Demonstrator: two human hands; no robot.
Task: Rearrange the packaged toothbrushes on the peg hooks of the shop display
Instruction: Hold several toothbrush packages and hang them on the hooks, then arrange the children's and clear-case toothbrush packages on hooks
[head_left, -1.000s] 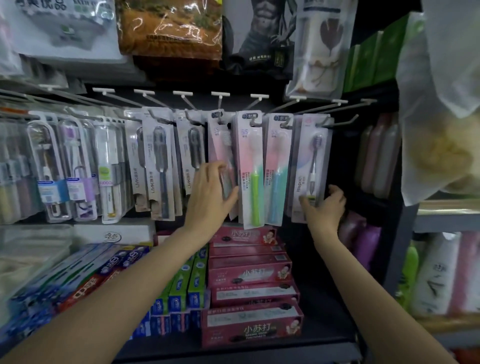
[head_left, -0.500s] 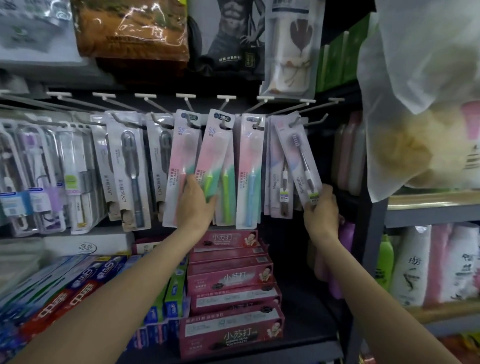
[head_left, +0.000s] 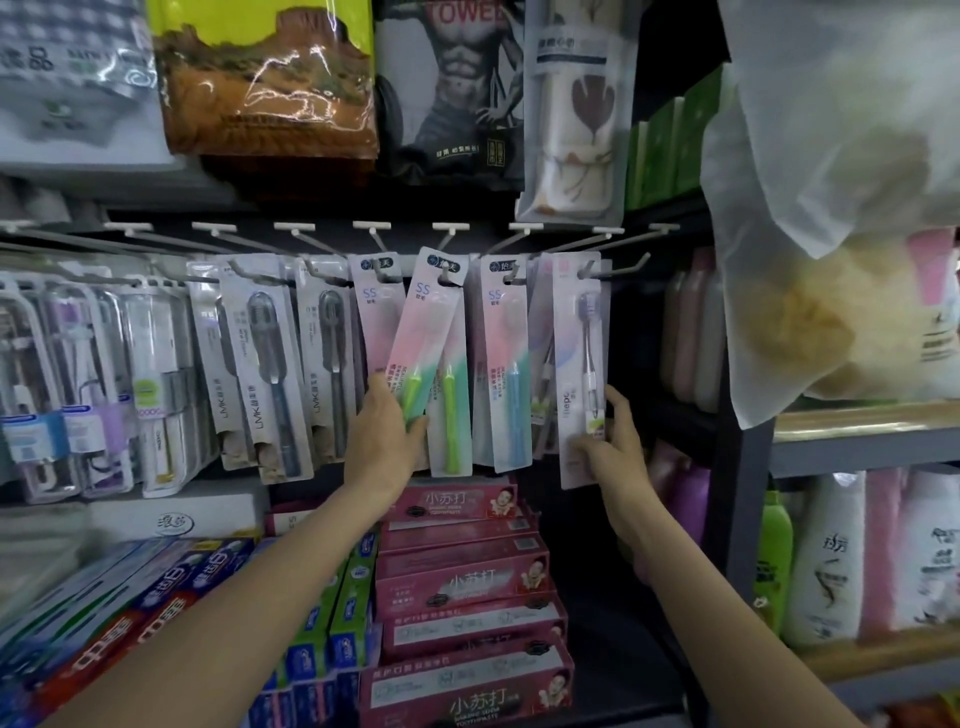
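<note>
Toothbrush packs hang in a row from the peg hooks (head_left: 631, 264), long axes mostly vertical with brush heads up. The pink-and-green pack (head_left: 422, 338) tilts, its top on its hook and its bottom swung leftward where the left hand (head_left: 385, 435) grips it, while the white pack (head_left: 581, 364) hangs upright at the row's right end, its lower edge pinched by the right hand (head_left: 613, 452). Pink toothpaste boxes (head_left: 462, 582) are stacked on the shelf below.

Dim shop light, foil glare above, soft blurred, bowed edges.
</note>
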